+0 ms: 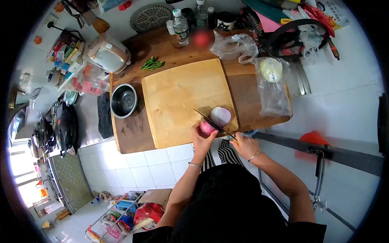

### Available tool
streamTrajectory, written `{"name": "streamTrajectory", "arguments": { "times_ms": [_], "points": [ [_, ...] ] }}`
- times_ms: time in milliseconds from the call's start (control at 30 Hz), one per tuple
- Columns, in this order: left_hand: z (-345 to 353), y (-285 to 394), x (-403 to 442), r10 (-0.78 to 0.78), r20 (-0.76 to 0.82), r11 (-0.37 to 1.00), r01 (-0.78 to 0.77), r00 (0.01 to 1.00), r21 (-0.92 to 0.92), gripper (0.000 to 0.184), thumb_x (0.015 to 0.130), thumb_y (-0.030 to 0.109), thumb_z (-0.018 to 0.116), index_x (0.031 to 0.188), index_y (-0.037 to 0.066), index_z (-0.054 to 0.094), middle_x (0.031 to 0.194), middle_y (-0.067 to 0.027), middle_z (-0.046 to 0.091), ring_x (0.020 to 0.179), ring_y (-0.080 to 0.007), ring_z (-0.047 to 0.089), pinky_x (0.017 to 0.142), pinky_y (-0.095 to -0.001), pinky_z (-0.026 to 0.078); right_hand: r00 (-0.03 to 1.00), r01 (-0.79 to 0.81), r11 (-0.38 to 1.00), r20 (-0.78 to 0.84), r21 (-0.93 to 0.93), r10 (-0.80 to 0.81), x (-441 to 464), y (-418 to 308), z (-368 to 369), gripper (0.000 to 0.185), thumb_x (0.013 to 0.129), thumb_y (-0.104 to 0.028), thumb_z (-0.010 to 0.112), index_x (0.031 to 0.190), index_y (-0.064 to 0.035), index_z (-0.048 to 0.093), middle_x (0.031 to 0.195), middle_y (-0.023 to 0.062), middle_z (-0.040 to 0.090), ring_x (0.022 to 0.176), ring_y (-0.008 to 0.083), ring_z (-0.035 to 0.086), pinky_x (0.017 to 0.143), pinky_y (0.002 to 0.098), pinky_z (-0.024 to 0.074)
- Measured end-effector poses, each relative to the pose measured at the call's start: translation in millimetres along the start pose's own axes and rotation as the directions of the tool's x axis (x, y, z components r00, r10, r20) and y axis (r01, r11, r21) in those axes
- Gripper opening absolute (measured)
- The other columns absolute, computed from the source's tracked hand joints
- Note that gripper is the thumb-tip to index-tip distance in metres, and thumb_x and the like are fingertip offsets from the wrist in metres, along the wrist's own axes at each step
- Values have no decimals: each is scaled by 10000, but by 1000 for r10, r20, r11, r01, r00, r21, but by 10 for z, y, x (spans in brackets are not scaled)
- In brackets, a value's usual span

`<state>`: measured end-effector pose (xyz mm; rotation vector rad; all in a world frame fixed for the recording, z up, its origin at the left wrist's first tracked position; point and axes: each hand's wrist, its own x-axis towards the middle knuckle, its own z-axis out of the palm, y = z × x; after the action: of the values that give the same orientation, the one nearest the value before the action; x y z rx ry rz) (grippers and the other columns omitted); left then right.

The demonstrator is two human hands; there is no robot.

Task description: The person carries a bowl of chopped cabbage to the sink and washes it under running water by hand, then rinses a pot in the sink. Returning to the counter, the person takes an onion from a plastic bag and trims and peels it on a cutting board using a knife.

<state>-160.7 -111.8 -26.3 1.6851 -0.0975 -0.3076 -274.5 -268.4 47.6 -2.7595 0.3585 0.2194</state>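
Near the front right corner of a wooden cutting board (pixel 182 97), my left hand (pixel 201 139) grips a red-purple onion piece (pixel 207 127). My right hand (pixel 245 146) is closed on the handle of a knife (pixel 214 124), whose blade lies against that piece. Just beyond the blade rests an onion half (pixel 221 116), its pale cut face up. Chopped green vegetable (pixel 152 63) lies on the table behind the board. A metal bowl (pixel 124 100) stands left of the board.
A kettle (pixel 108 53) stands at the back left. Bottles (pixel 180 27) and a crumpled plastic bag (pixel 235 46) are along the back. To the right lies a bagged pale green vegetable (pixel 271 71). A dark metal bar (pixel 316 150) runs at the right.
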Motion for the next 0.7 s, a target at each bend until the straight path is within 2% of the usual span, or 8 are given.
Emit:
{"name": "streamTrajectory", "arguments": {
  "times_ms": [100,367,433,467,500,567,633,700],
  "points": [
    [-8,-39,1,61,17,988,-58,998,-143,696,658,105,810,1197,-39,393,1142,-142,487,1047,-210,510,913,-310,434,999,-22,999,-24,38,23,14,76,76,346,878,-427,528,927,-95,445,604,167,612,532,374,604,460,476,467],
    [-391,81,1,-107,73,894,128,992,-429,505,785,69,680,1215,13,420,1138,-108,535,1047,-191,525,915,-321,435,997,-64,955,65,289,47,65,50,-333,377,869,-406,559,979,-64,446,652,191,612,623,434,596,564,495,471],
    [-491,112,-7,-170,93,806,192,981,-560,474,803,101,666,1211,11,442,1130,-99,548,1045,-185,528,913,-321,437,961,197,861,-266,468,-76,80,5,-518,458,822,-382,641,1024,-24,441,703,202,610,612,447,582,590,498,465],
    [-544,139,-28,-182,119,780,218,976,-587,466,816,139,658,1214,11,450,1148,-94,547,1050,-187,529,917,-330,436,933,283,864,-329,417,-147,140,24,-639,483,796,-328,696,1034,4,439,729,163,610,552,330,596,516,421,474],
    [-586,104,-24,-183,113,779,214,977,-589,466,816,139,658,1214,11,450,1148,-94,547,1050,-187,529,917,-330,436,933,288,862,-327,416,-153,204,8,-811,483,796,-328,696,1034,4,439,729,163,610,552,330,596,516,421,474],
    [-642,1,-5,-152,135,699,203,979,-686,467,821,169,658,1208,8,451,1166,-98,540,1069,-200,527,937,-355,428,965,-259,554,240,791,108,386,-16,-1115,304,855,-234,631,989,-29,450,748,97,576,502,162,549,442,302,455],
    [-669,79,-21,-152,144,669,209,978,-713,500,819,203,662,1221,2,443,1185,-103,532,1091,-210,520,948,-365,421,982,-181,348,151,920,114,733,-32,-1144,220,882,-195,601,905,-19,471,646,52,554,471,82,519,402,222,423],
    [-701,167,-8,-148,152,643,212,977,-736,535,818,238,667,1235,-3,435,1204,-108,525,1113,-220,513,959,-375,414,984,-161,353,119,922,136,1059,-84,-1060,241,895,-236,580,802,-34,488,597,41,535,440,108,507,396,253,418]
  ]
}}
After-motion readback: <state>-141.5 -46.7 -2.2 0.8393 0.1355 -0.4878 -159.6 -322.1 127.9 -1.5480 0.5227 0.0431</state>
